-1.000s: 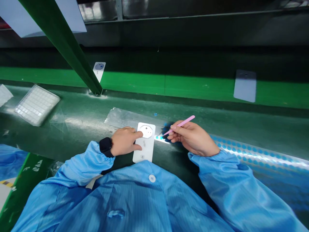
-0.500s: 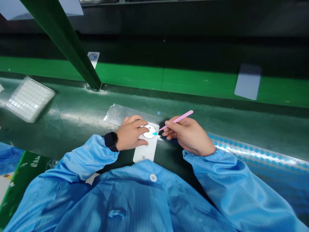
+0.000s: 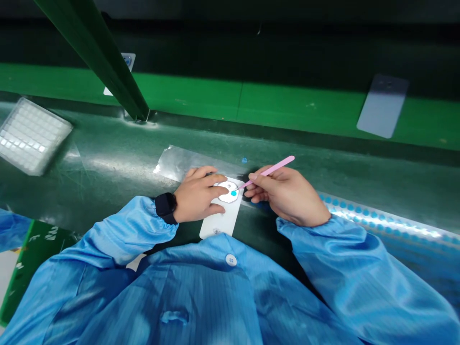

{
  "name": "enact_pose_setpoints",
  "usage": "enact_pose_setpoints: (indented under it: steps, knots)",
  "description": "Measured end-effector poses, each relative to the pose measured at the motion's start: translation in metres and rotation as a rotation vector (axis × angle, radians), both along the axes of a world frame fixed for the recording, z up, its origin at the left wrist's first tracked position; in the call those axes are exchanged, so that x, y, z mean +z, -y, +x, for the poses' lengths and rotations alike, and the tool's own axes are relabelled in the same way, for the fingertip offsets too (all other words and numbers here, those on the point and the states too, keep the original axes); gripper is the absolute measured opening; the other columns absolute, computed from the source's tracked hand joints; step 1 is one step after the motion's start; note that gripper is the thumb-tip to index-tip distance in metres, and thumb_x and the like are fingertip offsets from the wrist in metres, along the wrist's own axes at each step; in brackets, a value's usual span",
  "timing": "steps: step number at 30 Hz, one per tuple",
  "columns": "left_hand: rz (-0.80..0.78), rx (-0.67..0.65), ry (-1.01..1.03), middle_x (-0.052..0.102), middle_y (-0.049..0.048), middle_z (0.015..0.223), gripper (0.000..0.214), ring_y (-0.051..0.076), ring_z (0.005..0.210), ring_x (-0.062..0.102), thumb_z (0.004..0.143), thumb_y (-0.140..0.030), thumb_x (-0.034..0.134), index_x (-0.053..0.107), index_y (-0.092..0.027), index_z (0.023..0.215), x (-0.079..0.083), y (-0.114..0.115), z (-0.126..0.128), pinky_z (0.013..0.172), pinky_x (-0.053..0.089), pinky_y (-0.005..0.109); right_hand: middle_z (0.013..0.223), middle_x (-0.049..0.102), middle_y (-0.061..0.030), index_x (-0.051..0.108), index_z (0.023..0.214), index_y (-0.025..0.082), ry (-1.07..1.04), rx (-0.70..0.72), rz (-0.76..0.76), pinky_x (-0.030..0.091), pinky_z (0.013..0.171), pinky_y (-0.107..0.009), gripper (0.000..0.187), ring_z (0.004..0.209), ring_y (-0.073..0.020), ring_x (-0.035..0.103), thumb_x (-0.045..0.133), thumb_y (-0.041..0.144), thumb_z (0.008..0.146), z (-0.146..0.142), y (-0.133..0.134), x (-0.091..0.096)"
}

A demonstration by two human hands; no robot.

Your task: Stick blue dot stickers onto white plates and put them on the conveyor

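At far left, 1 gridded tray (image 3: 34,136) on the green bench (image 3: 89,143); to its right, 1 slanted green post (image 3: 100,57). Beyond, on a brighter strip (image 3: 194,96), 1 white card (image 3: 127,60) partly behind the post, 1 greyish card (image 3: 384,106) at right.

So a second ago the pink tool's (image 3: 271,169) tip is off beside the white card (image 3: 221,221), and now it's over the round patch (image 3: 224,197), right at a blue dot (image 3: 233,193) showing there. Left hand (image 3: 196,196) has its fingers fanned out more too, and the card sits a bit more slanted.
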State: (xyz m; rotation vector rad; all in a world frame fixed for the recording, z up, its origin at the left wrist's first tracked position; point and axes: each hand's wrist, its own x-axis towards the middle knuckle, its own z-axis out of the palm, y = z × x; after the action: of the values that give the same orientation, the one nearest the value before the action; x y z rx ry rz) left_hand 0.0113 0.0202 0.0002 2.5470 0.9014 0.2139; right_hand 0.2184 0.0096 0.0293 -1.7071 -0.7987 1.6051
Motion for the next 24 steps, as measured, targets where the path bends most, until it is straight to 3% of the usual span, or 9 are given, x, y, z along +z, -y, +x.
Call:
enact_pose_setpoints:
  steps: [16, 24]
  knots:
    - [0.004, 0.007, 0.001, 0.060, 0.0075, 0.127, 0.039, 0.032, 0.126, 0.039, 0.077, -0.044, 0.074, 0.069, -0.024, 0.111, -0.0002, 0.0006, -0.0005, 0.097, 0.034, 0.047, 0.054, 0.063, -0.0036, 0.061, 0.062, 0.015, 0.008, 0.003, 0.020, 0.050, 0.040, -0.018, 0.024, 0.047, -0.0117, 0.061, 0.077, 0.027, 0.075, -0.0012, -0.0001, -0.0018]
    - [0.026, 0.027, 0.010, 0.059, 0.0092, 0.117, 0.031, 0.031, 0.116, 0.042, 0.078, -0.042, 0.072, 0.072, -0.024, 0.104, 0.0024, 0.0029, 0.0007, 0.090, 0.034, 0.045, 0.053, 0.062, -0.0026, 0.061, 0.062, 0.014, 0.038, -0.038, 0.017, 0.050, 0.040, -0.017, 0.021, 0.045, -0.0110, 0.060, 0.075, 0.019, 0.077, -0.0043, 0.0011, -0.0007]
